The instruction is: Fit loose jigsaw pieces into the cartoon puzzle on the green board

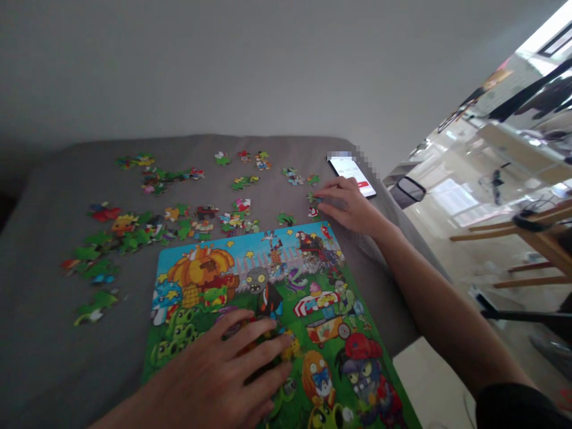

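Puzzle pieces lie scattered over the grey bed beyond the puzzle board, well apart from one another so each shows. Your left hand rests flat and spread on the board, likely steadying it. Your right hand reaches past the board's far corner, fingertips on a loose piece beside the phone.

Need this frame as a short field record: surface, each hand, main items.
surface: grey cloth-covered table
left hand: flat on the puzzle board, fingers spread, holding nothing
right hand: reaching to loose pieces past the board's far right corner, fingertips on a puzzle piece
loose pieces: scattered across the cloth beyond and left of the board
phone: screen lit, lying just beyond the right hand
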A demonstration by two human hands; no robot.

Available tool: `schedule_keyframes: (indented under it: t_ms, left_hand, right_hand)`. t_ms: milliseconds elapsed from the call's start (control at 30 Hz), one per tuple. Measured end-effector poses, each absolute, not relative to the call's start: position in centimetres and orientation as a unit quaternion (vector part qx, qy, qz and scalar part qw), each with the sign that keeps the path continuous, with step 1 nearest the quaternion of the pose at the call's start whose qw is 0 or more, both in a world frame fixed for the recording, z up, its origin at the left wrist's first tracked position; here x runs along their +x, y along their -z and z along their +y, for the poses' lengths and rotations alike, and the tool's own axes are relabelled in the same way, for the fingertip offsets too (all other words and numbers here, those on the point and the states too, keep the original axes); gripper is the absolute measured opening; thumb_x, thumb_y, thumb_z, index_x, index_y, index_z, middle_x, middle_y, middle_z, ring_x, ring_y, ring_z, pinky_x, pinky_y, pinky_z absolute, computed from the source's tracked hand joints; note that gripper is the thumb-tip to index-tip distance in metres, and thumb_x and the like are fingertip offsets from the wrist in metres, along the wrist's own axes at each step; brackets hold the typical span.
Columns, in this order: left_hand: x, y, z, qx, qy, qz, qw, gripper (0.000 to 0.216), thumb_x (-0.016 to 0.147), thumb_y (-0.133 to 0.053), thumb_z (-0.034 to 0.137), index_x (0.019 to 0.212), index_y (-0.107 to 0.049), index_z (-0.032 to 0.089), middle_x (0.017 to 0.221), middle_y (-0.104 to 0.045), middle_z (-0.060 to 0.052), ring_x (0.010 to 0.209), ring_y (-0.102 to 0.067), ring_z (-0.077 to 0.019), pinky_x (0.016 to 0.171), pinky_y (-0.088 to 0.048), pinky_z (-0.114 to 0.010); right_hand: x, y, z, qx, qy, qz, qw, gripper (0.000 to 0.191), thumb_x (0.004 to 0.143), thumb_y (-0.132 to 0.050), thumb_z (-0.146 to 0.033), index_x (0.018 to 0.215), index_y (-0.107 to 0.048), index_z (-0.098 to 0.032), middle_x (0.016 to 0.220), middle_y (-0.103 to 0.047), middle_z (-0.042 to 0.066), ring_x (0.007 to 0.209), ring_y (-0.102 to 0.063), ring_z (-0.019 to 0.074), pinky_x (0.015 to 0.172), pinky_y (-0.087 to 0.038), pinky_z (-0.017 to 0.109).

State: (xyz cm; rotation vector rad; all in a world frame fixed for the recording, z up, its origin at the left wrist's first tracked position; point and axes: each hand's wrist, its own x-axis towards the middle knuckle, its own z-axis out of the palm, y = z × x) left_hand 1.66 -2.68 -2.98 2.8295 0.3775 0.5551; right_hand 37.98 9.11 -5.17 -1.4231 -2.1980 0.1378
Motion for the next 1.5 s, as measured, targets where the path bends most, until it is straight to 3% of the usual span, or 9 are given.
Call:
schedule_keyframes:
  t_ms: [133,300,467,600,667,833,1033,1167,1500]
  left_hand:
    - [1.5,3.1,-2.6,0.965,-0.185,0.132,0.128,0.019,0.102,-0.065,0.04,0.117,-0.072,0.032,0.128,-0.074,0.007,0.117,-0.063,-0.0165,0.11,-0.037,-0.032]
    - [1.5,2.9,-2.1,0.963,-0.198,0.122,0.136,0.019,0.106,-0.058,0.037,0.117,-0.072,0.03,0.129,-0.074,0.007,0.12,-0.062,-0.0164,0.112,-0.037,-0.031]
    - [1.0,3.0,-1.7,0.965,-0.197,0.121,0.126,0.029,0.11,-0.047,0.034,0.126,-0.071,0.032,0.131,-0.073,0.006,0.126,-0.059,-0.0173,0.118,-0.031,-0.031]
    - [0.6,3.5,-1.4,0.963,-0.192,0.137,0.133,0.029,0.108,-0.052,0.031,0.131,-0.069,0.035,0.133,-0.072,0.005,0.13,-0.057,-0.0187,0.12,-0.033,-0.034]
    - [0.5,3.5,-1.2,0.963,-0.188,0.138,0.133,0.029,0.107,-0.054,0.031,0.132,-0.068,0.035,0.132,-0.072,0.004,0.13,-0.057,-0.019,0.119,-0.035,-0.034]
    - [0.3,3.6,-1.1,0.965,-0.178,0.138,0.134,0.03,0.107,-0.052,0.028,0.131,-0.069,0.035,0.134,-0.071,0.006,0.132,-0.056,-0.0185,0.123,-0.029,-0.034]
    - [0.3,4.0,-1.0,0.964,-0.18,0.143,0.137,0.033,0.109,-0.045,0.027,0.128,-0.07,0.036,0.134,-0.071,0.009,0.133,-0.054,-0.0167,0.126,-0.02,-0.031]
    - [0.3,4.0,-0.9,0.963,-0.183,0.141,0.137,0.034,0.109,-0.045,0.024,0.127,-0.071,0.035,0.134,-0.07,0.008,0.132,-0.054,-0.0168,0.126,-0.019,-0.031]
    - [0.4,4.1,-0.7,0.964,-0.193,0.132,0.129,0.029,0.106,-0.052,0.025,0.125,-0.071,0.033,0.133,-0.071,0.006,0.132,-0.056,-0.018,0.125,-0.023,-0.033]
  right_hand:
    - [37.9,5.2,9.2,-0.5,-0.088,-0.839,0.198,0.029,0.099,-0.065,-0.037,0.125,-0.075,-0.027,0.126,-0.062,0.011,0.127,-0.054,0.0309,0.114,-0.034,0.054]
    - [37.7,5.1,9.3,-0.51,-0.107,-0.824,0.223,0.017,0.092,-0.073,-0.034,0.106,-0.073,-0.024,0.12,-0.063,0.01,0.122,-0.056,0.0318,0.111,-0.037,0.054]
    - [37.5,4.4,8.7,-0.526,-0.203,-0.768,0.304,0.013,0.089,-0.071,-0.03,0.09,-0.062,-0.02,0.086,-0.063,0.003,0.082,-0.058,0.0201,0.082,-0.05,0.038]
    - [36.8,3.3,7.3,-0.498,-0.324,-0.728,0.342,0.035,0.094,-0.064,-0.033,0.127,-0.059,-0.022,0.098,-0.064,0.003,0.077,-0.062,0.0154,0.072,-0.055,0.032]
    - [36.3,2.6,6.6,-0.47,-0.391,-0.726,0.316,0.043,0.097,-0.061,-0.033,0.139,-0.055,-0.023,0.104,-0.065,0.003,0.079,-0.066,0.0144,0.073,-0.057,0.031]
    - [35.4,1.3,5.6,-0.4,-0.468,-0.74,0.271,0.016,0.094,-0.07,-0.032,0.101,-0.071,-0.018,0.099,-0.072,0.003,0.091,-0.068,0.0145,0.084,-0.056,0.029]
    - [35.7,1.1,4.9,-0.365,-0.628,-0.676,0.128,0.019,0.086,-0.08,-0.029,0.091,-0.07,-0.014,0.083,-0.073,0.001,0.076,-0.069,0.0109,0.071,-0.056,0.023]
    - [35.5,1.3,4.6,-0.376,-0.667,-0.638,0.083,0.022,0.085,-0.082,-0.029,0.094,-0.068,-0.016,0.076,-0.071,-0.002,0.071,-0.071,0.0113,0.063,-0.055,0.021]
    - [35.4,1.1,4.7,-0.358,-0.636,-0.674,0.117,0.021,0.096,-0.07,-0.023,0.114,-0.069,-0.013,0.087,-0.065,-0.001,0.071,-0.065,0.0073,0.061,-0.055,0.017]
